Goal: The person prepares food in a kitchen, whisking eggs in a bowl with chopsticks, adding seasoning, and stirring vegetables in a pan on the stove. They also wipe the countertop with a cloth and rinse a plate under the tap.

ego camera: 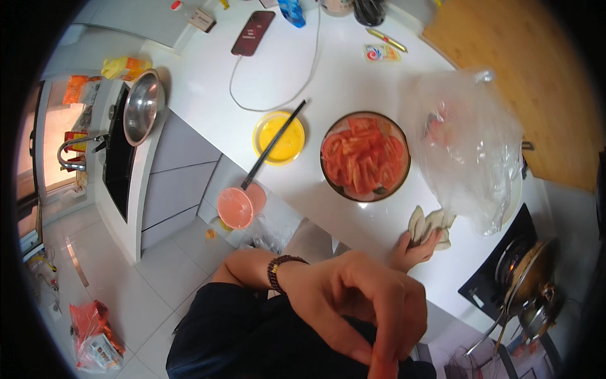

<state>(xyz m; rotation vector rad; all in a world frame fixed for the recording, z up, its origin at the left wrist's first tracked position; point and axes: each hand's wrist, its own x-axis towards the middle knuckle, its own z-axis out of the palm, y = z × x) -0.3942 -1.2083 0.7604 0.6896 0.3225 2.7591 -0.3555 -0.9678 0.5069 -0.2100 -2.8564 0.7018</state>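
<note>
My left hand (364,303), with a beaded bracelet (279,272) at the wrist, is raised close to the camera with curled fingers. Its fingertips reach the lower edge of the view, so I cannot tell if they pinch something. On the white counter (303,189), my right hand (419,251) grips a pale, crumpled cloth (428,227). Beyond the cloth sits a round dish (326,177) heaped with sliced tomatoes (364,154). Black chopsticks (274,142) rest across a yellow bowl (262,130) to its left.
A clear plastic bag (466,156) lies right of the dish, beside a wooden board (525,94). Pans (532,275) stand by a black hob (478,279). A charging phone (253,33) lies at the back. A steel basin (142,109) sits by the sink; a pink container (235,207) is below the counter edge.
</note>
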